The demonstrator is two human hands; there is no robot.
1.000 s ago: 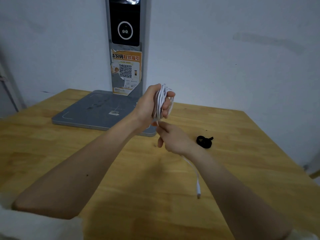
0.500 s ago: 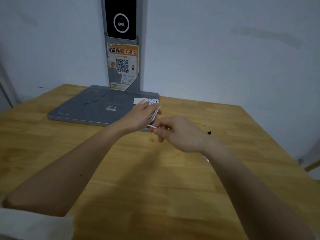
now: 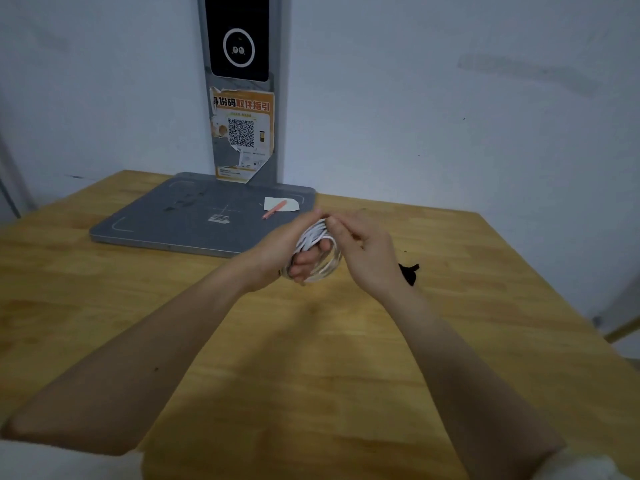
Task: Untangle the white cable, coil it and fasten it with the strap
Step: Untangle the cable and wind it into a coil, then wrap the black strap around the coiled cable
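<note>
Above the bench, my left hand holds the cable coiled round its fingers (loops bunched tight); my right hand pinches it. Right of the coil lies the strap.

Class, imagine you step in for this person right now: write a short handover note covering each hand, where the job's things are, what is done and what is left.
Left hand: grips the white cable, wound in loops around its fingers.
Right hand: fingertips pinch the top of the coil.
Black strap: lies on the wooden table, just beyond the right wrist, partly hidden.
Done: cable looks untangled and nearly all coiled; no loose tail shows.
Left: tuck in the end, pick up the strap, fasten it round the coil.
</note>
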